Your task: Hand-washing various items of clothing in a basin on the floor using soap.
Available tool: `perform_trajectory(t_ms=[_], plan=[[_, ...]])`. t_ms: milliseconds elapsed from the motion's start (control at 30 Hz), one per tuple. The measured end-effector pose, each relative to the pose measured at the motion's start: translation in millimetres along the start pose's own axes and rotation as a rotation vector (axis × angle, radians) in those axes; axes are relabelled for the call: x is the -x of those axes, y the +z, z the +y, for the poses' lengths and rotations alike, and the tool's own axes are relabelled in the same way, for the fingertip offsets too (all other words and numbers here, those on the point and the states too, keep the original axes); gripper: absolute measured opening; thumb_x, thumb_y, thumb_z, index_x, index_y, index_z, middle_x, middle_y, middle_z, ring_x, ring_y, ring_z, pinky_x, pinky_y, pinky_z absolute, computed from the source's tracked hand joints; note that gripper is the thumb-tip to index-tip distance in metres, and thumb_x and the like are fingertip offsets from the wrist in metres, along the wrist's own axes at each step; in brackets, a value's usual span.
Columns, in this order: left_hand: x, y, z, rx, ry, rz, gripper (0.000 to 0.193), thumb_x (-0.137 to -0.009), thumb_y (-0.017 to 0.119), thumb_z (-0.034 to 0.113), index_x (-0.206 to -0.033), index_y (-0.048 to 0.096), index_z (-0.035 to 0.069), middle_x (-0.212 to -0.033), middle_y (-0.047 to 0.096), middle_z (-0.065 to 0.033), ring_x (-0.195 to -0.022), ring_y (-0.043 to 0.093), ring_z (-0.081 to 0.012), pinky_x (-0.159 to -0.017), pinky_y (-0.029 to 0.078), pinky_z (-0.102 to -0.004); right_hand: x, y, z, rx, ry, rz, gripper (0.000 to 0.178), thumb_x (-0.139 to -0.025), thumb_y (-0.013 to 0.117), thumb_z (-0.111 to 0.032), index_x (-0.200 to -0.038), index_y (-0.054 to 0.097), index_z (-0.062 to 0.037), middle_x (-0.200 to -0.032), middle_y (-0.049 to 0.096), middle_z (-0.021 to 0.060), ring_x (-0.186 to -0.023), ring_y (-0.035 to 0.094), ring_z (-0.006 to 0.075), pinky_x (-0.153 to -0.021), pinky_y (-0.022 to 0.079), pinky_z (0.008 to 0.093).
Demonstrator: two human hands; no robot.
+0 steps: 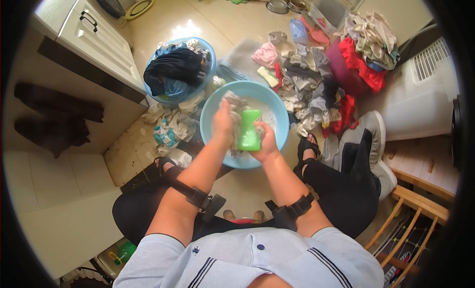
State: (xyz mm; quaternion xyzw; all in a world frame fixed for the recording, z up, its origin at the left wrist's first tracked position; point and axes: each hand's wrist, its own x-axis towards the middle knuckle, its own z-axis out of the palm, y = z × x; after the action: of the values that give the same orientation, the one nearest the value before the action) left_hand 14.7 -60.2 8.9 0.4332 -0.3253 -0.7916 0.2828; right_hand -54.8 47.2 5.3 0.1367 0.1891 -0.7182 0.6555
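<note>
Over a round light-blue basin (280, 105) with sudsy water, both my hands are at work. My right hand (267, 141) is closed on the side of a flat, bright green rectangular slab (250, 127), wet and foamy; I cannot make out its exact kind. A bit of pale cloth shows by the right fingers. Somewhat blurred, my left hand (223, 122) grips a soapy greyish cloth (234, 104) just left of the slab. Part of that cloth hangs down along the slab's left edge, toward the water. The basin's contents under my hands are mostly hidden.
A second blue basin (210, 72) heaped with dark laundry stands beyond left. Loose clothes (309, 75) pile on the floor right, beside a dark pink tub (341, 70) overflowing with clothes. A white cabinet (99, 38) is left; a wooden rack (420, 204) and grey slippers (373, 129) are right.
</note>
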Motion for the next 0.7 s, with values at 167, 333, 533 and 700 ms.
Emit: perform_trajectory(t_ms=[167, 333, 533, 700], plan=[[10.3, -3.5, 33.8, 0.422, -0.088, -0.118, 0.047, -0.092, 0.03, 0.04, -0.112, 0.05, 0.003, -0.113, 0.054, -0.0149, -0.103, 0.052, -0.0312, -0.09, 0.041, -0.0449, -3.4, -6.6, -19.9, -0.119, -0.09, -0.149, 0.027, -0.081, 0.048, -0.022, -0.096, 0.058, -0.0031, -0.088, 0.062, 0.0093, -0.078, 0.06, 0.0213, -0.074, 0.049, 0.0334], [12.1, -5.7, 58.5, 0.496, -0.061, -0.147, 0.047, -0.092, 0.029, 0.041, -0.116, 0.049, 0.006, -0.114, 0.053, -0.0107, -0.107, 0.049, -0.0294, -0.093, 0.037, -0.044, -4.1, -3.4, -27.2, -0.047, -0.191, -0.058, 0.03, -0.084, 0.048, -0.029, -0.098, 0.058, -0.0036, -0.089, 0.062, 0.0085, -0.076, 0.061, 0.0204, -0.07, 0.05, 0.0316], [24.2, 1.3, 63.0, 0.555, -0.142, -0.515, 0.043, -0.094, 0.029, 0.035, -0.115, 0.049, 0.003, -0.106, 0.057, -0.0112, -0.096, 0.055, -0.0258, -0.087, 0.043, -0.0432, -5.7, -0.4, -24.2, -0.089, -0.185, -0.143, 0.041, -0.088, 0.043, -0.04, -0.104, 0.057, -0.005, -0.097, 0.061, 0.0098, -0.088, 0.06, 0.023, -0.079, 0.048, 0.0348], [44.1, 35.0, 22.3, -0.255, 0.15, -0.313, 0.037, -0.086, 0.052, 0.028, -0.111, 0.052, 0.001, -0.109, 0.055, -0.0132, -0.1, 0.052, -0.0262, -0.088, 0.04, -0.036, -8.8, 5.0, -15.3, -0.071, -0.139, -0.189, 0.052, -0.09, 0.034, -0.047, -0.115, 0.051, -0.0051, -0.112, 0.056, 0.0124, -0.103, 0.053, 0.0269, -0.093, 0.04, 0.0385]])
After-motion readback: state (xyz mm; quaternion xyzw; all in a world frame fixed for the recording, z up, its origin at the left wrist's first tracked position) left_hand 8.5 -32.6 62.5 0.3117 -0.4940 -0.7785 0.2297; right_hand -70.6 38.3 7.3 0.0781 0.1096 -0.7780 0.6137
